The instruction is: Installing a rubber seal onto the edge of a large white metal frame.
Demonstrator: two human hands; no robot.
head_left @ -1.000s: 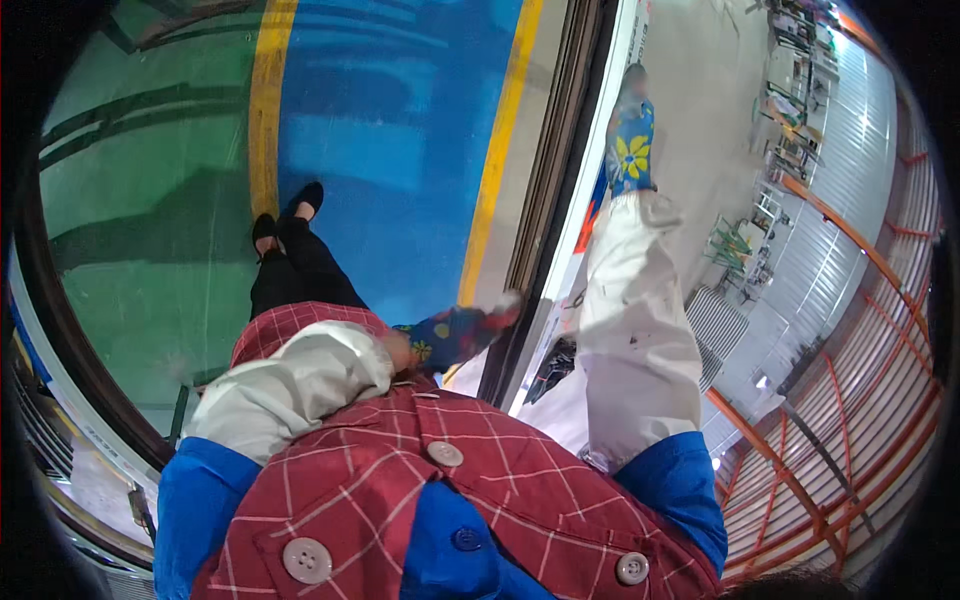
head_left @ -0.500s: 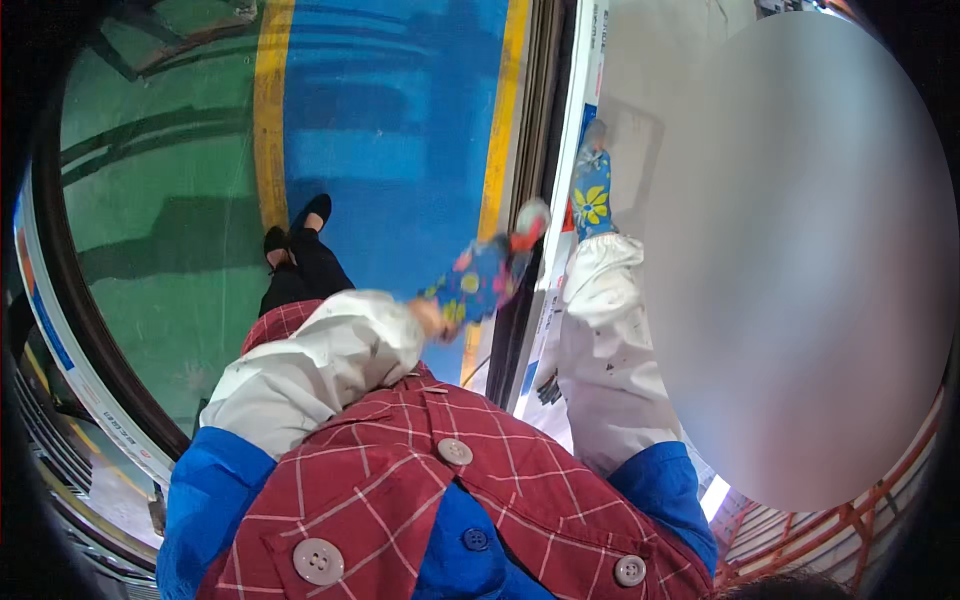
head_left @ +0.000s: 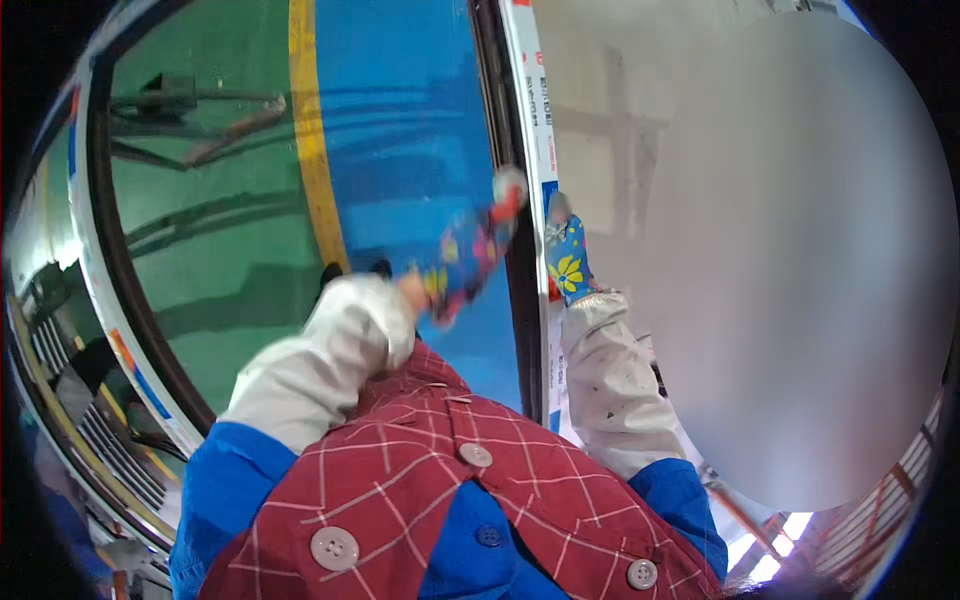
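Note:
A large dark frame (head_left: 508,110) has white printed film along its outer side, and its right rail runs beside both hands. My left hand (head_left: 462,262), in a blue flowered glove, reaches across to the rail's inner edge. Its fingers look drawn together around a small red-and-whitish thing (head_left: 508,190), too blurred to name. My right hand (head_left: 567,258), in a matching glove with greyish fingertips, lies along the filmed outer side and grips the rail.
Inside the frame shows a green floor (head_left: 220,240) with a yellow line (head_left: 310,120) and a blue strip (head_left: 400,130). The frame's left rail (head_left: 140,290) curves down my left side. A large grey blurred patch (head_left: 800,260) covers the right. Slatted metal (head_left: 110,440) stands at lower left.
Both hands sit further left and, for the right one, lower in the picture. The view has shifted along the frame, and my feet have mostly gone behind my sleeve and apron.

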